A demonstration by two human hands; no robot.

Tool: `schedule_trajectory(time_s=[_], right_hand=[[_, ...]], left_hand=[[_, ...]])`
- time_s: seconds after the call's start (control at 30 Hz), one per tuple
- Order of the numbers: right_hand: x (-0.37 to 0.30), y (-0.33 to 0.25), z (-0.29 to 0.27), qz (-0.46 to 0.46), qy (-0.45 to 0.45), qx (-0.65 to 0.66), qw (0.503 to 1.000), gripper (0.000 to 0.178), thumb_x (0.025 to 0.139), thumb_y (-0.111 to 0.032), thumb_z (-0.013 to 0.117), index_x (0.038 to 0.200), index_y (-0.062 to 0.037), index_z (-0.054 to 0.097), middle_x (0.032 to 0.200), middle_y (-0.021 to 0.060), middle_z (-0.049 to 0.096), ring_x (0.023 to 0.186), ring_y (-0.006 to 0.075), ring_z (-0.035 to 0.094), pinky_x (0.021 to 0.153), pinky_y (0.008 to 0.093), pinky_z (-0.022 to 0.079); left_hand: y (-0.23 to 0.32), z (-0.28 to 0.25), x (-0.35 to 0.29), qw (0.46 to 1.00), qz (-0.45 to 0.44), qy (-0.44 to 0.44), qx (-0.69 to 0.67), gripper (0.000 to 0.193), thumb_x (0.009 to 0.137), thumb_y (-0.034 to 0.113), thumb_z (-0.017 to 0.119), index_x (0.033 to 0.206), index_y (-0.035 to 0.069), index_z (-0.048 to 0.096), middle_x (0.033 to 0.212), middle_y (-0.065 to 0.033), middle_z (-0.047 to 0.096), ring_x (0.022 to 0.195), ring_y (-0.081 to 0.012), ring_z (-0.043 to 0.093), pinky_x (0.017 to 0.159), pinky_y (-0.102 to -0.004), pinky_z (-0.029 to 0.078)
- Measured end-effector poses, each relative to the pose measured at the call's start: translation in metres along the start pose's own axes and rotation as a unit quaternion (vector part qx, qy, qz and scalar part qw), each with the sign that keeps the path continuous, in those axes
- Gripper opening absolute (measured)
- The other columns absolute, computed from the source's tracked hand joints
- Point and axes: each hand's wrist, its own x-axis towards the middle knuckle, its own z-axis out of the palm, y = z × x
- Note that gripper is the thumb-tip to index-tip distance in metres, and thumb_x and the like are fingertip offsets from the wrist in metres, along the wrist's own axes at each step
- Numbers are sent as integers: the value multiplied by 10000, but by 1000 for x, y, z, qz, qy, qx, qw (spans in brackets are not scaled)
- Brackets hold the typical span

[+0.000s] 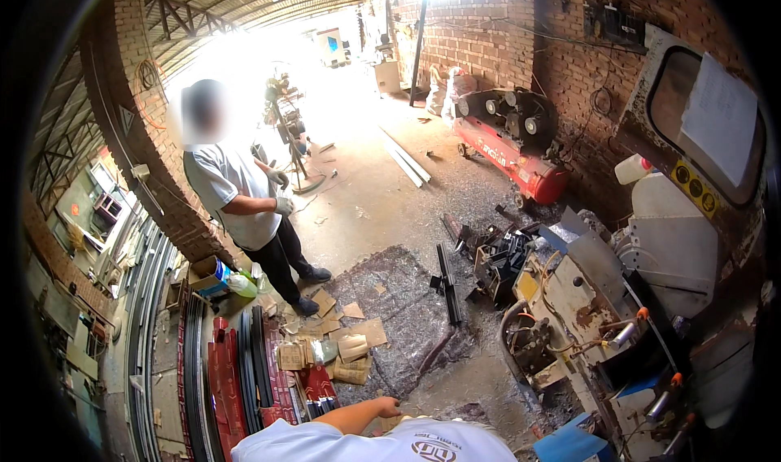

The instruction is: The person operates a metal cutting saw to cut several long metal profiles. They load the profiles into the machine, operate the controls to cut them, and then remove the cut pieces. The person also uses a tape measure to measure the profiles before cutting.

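One bare hand I see clearly enough to name: the left hand [387, 407], bent inward before the white shirt [342, 446] at the lower edge. Whether its grip is wide, narrow or holding something, I cannot tell. The right hand is outside my view, so its grip I cannot tell either. Nearest to the left hand, the cardboard pieces [368, 332] lie just beyond it, partly over a shiny sheet [407, 324]. Farther away, a co-worker [232, 185] stands in grey gloves [283, 207].
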Motion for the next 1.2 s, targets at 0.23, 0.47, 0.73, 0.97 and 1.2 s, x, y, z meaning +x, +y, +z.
schedule_trajectory(time_s=[0.23,0.47,0.73,0.97,1.2], right_hand=[[9,21,44,9,26,-19,999,435,855,-482,652,785,-61,732,789,182,705,739,373,684,654,487,527],[9,9,25,41,-11,-53,998,409,860,-440,654,819,-40,727,825,189,706,765,388,680,701,494,531],[-8,8,20,1,32,-3,999,426,859,-437,648,851,-17,719,927,220,692,889,392,666,754,494,531],[-24,-7,-1,93,41,152,983,322,884,-248,622,1133,-49,667,1099,178,665,1000,334,641,815,443,514],[-31,-13,-33,102,127,256,953,185,878,-88,615,1050,-23,637,1042,194,645,980,407,608,854,460,491]], left_hand=[[-8,13,5,1000,-2,-9,-3,656,860,510,609,1308,31,589,1340,-207,575,1237,-365,550,1039,-423,441],[10,8,7,1000,4,-12,15,680,864,522,614,1321,20,570,1320,-208,590,1222,-360,561,1031,-413,442],[24,6,28,998,26,-38,48,640,842,481,628,1308,43,596,1318,-201,594,1222,-359,563,1028,-429,447],[75,-32,72,974,50,-115,187,575,865,481,637,1306,114,599,1228,-173,646,1111,-342,619,935,-427,499],[162,-35,111,965,120,-126,197,607,843,487,675,1288,81,596,1115,-195,689,1056,-369,648,901,-432,515]])
